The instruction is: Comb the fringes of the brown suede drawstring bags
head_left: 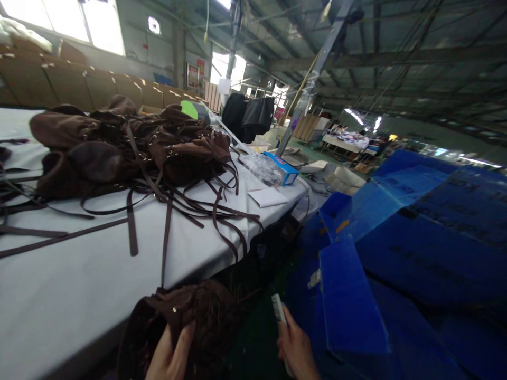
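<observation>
My left hand (172, 351) grips the edge of a dark brown drawstring bag (214, 311) near the bottom of the view. The bag's mouth gapes to the left, and a metal eyelet shows above my fingers. Closed around a slim white handheld tool (278, 309), my right hand (295, 343) is to the right of the bag and apart from it. The tool's ridged tip points up; its exact kind is unclear. A heap of similar brown bags (95, 163) with long straps lies on the white-covered table (91, 279).
A large blue plastic bin (356, 301) with folded flaps takes up the right side. Clear plastic wrap (261, 168), a blue box (287, 171) and a white sheet (268, 197) lie at the table's far end. Cardboard boxes (79, 79) line the back left. A slanted pole (309, 84) rises beyond.
</observation>
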Motion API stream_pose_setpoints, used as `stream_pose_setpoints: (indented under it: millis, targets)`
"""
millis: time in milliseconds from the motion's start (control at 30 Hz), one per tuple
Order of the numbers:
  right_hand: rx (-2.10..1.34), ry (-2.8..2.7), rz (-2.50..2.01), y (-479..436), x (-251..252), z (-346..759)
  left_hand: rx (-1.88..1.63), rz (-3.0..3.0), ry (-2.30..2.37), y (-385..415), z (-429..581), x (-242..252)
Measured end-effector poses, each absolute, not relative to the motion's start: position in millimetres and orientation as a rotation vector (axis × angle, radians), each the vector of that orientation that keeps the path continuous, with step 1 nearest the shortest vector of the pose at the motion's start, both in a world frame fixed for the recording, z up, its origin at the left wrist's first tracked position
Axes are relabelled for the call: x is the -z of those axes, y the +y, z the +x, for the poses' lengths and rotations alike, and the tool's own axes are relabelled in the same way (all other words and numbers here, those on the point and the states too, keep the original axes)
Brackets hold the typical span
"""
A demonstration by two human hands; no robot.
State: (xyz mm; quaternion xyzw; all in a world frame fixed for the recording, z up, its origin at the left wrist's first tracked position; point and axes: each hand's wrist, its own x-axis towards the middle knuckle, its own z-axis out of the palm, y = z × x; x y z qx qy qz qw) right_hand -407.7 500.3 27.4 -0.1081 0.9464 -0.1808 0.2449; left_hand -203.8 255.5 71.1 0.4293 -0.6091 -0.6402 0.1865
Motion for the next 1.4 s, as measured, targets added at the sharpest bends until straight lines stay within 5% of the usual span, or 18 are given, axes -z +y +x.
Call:
stream_pose_setpoints:
  millis: [100, 233, 433, 567, 667, 800, 900, 967, 1133, 1267, 1400]
  targets:
    - [0.978, 2.521, -1.07, 427, -47, -358, 1.84, 1.281, -1.659, 257, -222, -74]
    - [0.649, 2.393, -1.989, 383, -23, -326, 1.769, 1.34, -1.562, 259, -218, -61]
    - [-0.294, 2.671, -0.824, 442, 19, -408, 1.74, 1.328, -1.499, 259, -198, -49]
    - [-0.296, 2.623, -0.48, 503, -4, -447, 1.73, 1.357, -1.483, 249, -197, -63]
    - [0.066, 2.721, -0.549, 493, -25, -421, 1.86, 1.344, -1.46, 243, -210, -77]
    - [0.784, 2.559, -1.754, 423, -37, -352, 2.004, 1.418, -1.372, 236, -227, -87]
    - [0.804, 2.268, -2.409, 385, -25, -332, 1.982, 1.511, -1.308, 232, -224, -86]
    - [0.522, 2.474, -2.217, 380, -6, -347, 1.98, 1.517, -1.273, 232, -218, -82]
    - [-0.207, 2.713, -0.943, 423, 30, -432, 2.039, 1.474, -1.205, 234, -206, -75]
    - [-0.189, 2.748, -0.603, 465, 13, -460, 2.047, 1.497, -1.095, 226, -206, -80]
    - [0.45, 2.856, -0.829, 449, -16, -397, 2.121, 1.392, -1.107, 226, -215, -86]
